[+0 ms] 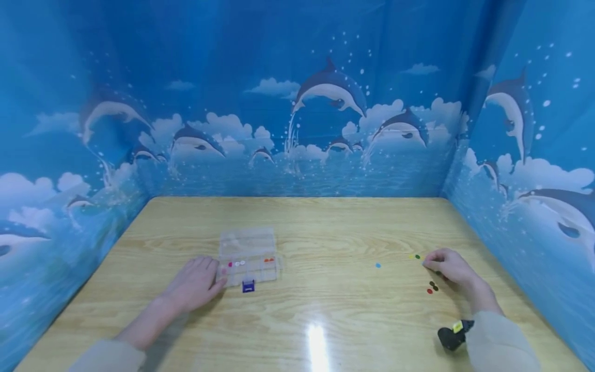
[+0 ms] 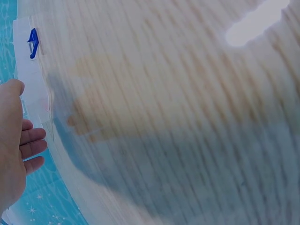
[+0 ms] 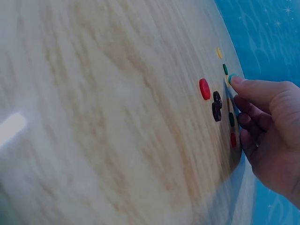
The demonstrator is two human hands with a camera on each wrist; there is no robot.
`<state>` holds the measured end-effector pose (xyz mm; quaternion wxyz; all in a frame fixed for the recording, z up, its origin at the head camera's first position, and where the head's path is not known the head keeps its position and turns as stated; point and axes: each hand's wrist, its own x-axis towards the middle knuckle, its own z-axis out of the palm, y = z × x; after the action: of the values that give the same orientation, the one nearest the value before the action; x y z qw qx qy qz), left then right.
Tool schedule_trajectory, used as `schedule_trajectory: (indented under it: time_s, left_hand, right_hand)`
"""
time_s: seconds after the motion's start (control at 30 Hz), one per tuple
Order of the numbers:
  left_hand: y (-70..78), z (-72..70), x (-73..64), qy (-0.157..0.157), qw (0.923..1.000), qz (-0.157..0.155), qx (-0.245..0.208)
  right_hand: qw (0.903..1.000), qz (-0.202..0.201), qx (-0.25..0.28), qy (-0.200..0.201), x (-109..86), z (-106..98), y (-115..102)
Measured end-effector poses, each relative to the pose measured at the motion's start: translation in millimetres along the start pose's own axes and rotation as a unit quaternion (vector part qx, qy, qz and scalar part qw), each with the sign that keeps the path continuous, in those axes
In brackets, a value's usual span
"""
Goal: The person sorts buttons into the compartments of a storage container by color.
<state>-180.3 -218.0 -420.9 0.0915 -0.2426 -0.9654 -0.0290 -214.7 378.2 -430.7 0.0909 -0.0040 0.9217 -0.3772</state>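
A clear plastic compartment box lies with its lid raised, a dark blue latch at its front. Pink, white and orange buttons sit in some compartments. My left hand rests against the box's left side with fingers relaxed, the thumb by its front corner. At the right, my right hand pinches a small blue button between thumb and fingertips. Around it on the table lie a green button, a yellow button, dark buttons and a red button. Curled fingers partly hide other buttons.
A blue button lies alone on the wooden table, left of my right hand. A black device with a yellow label is by the right sleeve. Blue dolphin-print curtains border the table's back and sides.
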Motion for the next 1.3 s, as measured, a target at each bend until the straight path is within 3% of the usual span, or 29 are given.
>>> schedule_trajectory:
  time_s: [0.13, 0.3, 0.77, 1.3]
  left_hand:
    - [-0.7, 1.4, -0.2, -0.001, 1.0000, -0.002, -0.001]
    - [-0.5, 0.7, 0.1, 0.001, 1.0000, 0.000, -0.006]
    - [0.1, -0.3, 0.1, -0.012, 0.9999, -0.010, -0.005]
    - [-0.9, -0.5, -0.2, -0.015, 0.9999, -0.008, 0.000]
  right_hand:
    - [0.9993, 0.030, 0.023, 0.003, -0.4, 0.9, -3.3]
    - [0.9986, 0.040, 0.035, -0.001, 1.9, 1.4, -9.7]
    - [0.9984, -0.037, -0.025, 0.035, 15.9, 19.3, -36.0]
    - [0.9984, -0.052, 0.014, 0.017, 33.4, 40.4, -70.0]
